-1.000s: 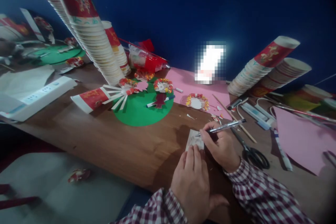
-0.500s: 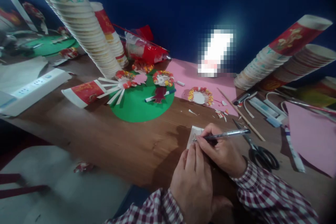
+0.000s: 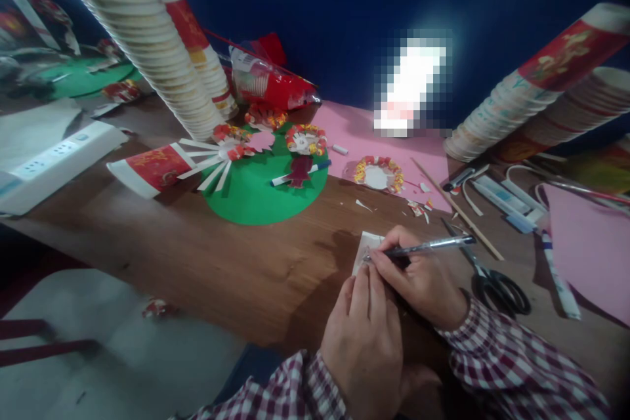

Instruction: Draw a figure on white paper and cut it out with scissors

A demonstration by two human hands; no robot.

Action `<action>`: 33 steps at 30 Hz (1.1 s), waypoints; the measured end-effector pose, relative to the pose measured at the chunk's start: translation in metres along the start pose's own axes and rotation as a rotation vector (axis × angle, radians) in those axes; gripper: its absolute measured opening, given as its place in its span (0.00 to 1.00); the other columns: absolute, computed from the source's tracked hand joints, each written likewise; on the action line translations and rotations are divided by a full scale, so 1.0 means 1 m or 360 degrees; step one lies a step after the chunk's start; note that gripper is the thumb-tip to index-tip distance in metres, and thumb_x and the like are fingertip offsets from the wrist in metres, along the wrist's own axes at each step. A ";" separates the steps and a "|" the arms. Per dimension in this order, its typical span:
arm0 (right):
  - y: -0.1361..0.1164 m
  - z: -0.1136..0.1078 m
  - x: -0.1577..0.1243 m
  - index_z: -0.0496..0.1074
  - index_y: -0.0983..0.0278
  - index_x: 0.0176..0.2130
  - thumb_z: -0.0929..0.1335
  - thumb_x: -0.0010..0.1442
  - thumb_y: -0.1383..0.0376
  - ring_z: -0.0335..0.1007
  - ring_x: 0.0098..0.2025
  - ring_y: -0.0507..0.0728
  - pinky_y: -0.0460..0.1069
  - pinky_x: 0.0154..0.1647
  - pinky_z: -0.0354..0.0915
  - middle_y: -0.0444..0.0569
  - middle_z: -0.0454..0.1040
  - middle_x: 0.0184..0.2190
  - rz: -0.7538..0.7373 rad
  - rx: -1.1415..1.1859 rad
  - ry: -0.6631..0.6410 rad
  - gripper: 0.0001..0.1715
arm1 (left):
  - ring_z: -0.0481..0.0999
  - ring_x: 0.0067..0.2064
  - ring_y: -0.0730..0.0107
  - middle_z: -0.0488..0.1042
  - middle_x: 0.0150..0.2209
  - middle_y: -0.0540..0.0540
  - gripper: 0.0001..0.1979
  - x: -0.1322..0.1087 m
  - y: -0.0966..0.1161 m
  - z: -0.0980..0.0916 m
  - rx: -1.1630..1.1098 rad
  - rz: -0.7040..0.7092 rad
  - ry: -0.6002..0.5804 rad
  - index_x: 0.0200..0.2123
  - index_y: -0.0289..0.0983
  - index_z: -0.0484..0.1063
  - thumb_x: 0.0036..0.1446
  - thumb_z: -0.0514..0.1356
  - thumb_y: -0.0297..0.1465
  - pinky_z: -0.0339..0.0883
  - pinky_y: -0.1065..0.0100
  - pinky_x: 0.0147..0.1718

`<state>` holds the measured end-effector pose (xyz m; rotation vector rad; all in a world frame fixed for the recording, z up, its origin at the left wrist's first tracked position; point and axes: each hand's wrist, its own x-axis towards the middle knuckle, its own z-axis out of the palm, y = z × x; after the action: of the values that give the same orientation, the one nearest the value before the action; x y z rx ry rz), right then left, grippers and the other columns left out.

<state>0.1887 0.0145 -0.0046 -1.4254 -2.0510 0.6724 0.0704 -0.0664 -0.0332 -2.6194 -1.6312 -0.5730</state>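
A pen (image 3: 428,247) is gripped in my right hand (image 3: 423,279), its tip down on a small white piece of paper (image 3: 362,251) that bears a faint drawn mark. Flat over the near part of that paper lies my left hand (image 3: 367,335), its fingers stretched out and side by side. Most of the paper is hidden under the hands. Just right of my right hand, black-handled scissors (image 3: 499,290) rest on the wooden table (image 3: 236,269).
Tall stacks of paper cups (image 3: 147,39) lean at the left, with more cups (image 3: 526,92) at the right. A green paper disc (image 3: 251,207) carries cut-cup flowers and a marker. Pink paper (image 3: 339,121), a wooden stick (image 3: 460,213) and a white power strip (image 3: 63,161) lie around.
The view has shifted slightly, so surrounding things sit a little differently in the frame. Both hands keep nearly the same pose, with the pen still at the paper.
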 end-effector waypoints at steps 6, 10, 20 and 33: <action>0.001 0.001 0.000 0.62 0.62 0.29 0.63 0.58 0.63 0.62 0.21 0.50 0.44 0.23 0.58 0.40 0.66 0.20 0.0055 0.0007 0.0020 0.07 | 0.54 0.59 0.49 0.59 0.57 0.30 0.42 0.001 0.000 -0.001 0.0014 -0.0019 0.0022 0.53 0.25 0.62 0.53 0.38 0.56 0.53 0.56 0.53; 0.001 0.001 0.000 0.61 0.62 0.29 0.63 0.58 0.63 0.61 0.21 0.49 0.44 0.23 0.59 0.40 0.66 0.20 0.0044 0.0020 0.0022 0.07 | 0.55 0.58 0.49 0.59 0.56 0.31 0.42 0.001 0.000 -0.003 0.0028 0.0026 0.0012 0.53 0.24 0.62 0.53 0.39 0.56 0.53 0.56 0.53; 0.001 0.001 0.000 0.62 0.62 0.29 0.63 0.58 0.62 0.64 0.23 0.50 0.45 0.26 0.60 0.41 0.66 0.21 0.0070 -0.0006 -0.0001 0.08 | 0.57 0.57 0.49 0.61 0.55 0.31 0.43 0.002 -0.001 -0.005 0.0020 0.0048 0.0004 0.51 0.25 0.64 0.51 0.40 0.57 0.55 0.56 0.51; 0.001 -0.001 0.002 0.63 0.62 0.30 0.62 0.60 0.61 0.64 0.22 0.51 0.45 0.24 0.60 0.42 0.67 0.21 0.0125 0.0021 0.0278 0.09 | 0.60 0.55 0.51 0.64 0.54 0.33 0.42 0.001 0.003 0.002 0.0067 -0.0059 0.0120 0.50 0.27 0.66 0.51 0.41 0.57 0.56 0.56 0.50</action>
<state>0.1896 0.0168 -0.0037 -1.5086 -1.8617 0.5705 0.0740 -0.0665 -0.0344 -2.5109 -1.6540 -0.6238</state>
